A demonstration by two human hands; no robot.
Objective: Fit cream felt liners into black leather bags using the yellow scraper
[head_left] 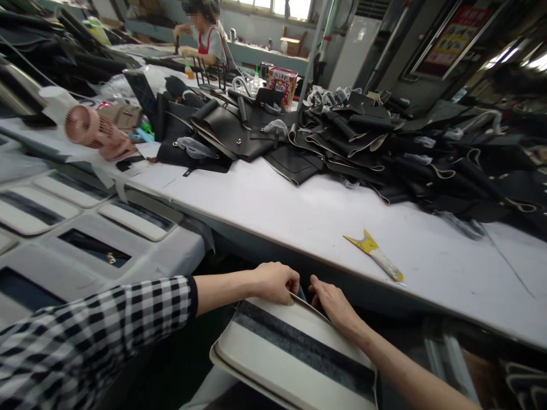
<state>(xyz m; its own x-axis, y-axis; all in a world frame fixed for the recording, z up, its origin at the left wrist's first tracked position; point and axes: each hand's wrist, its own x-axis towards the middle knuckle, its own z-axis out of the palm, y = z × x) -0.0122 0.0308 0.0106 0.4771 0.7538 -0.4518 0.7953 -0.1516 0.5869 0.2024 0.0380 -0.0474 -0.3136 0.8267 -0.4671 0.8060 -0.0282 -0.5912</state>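
Note:
A cream bag panel (260, 341) with a dark strip across it lies tilted low in front of me, seemingly on my lap. My left hand (277, 283) pinches its far edge, thumb on the cream face and fingers curled over. Close by on the right, my right hand (333, 304) lies along that same edge with its fingers bent together around it; the undersides of those fingers are hidden. A small gap separates the two hands. The panel's lower part runs out of the picture.
Beyond the panel stands a white-topped table (256, 193) bearing a yellow notched scraper (374, 254), piles of black leather bag pieces (342, 131) and a pink fan (98, 131). Similar cream panels (137, 219) lie on a grey surface at left. A person (207, 42) works at the back.

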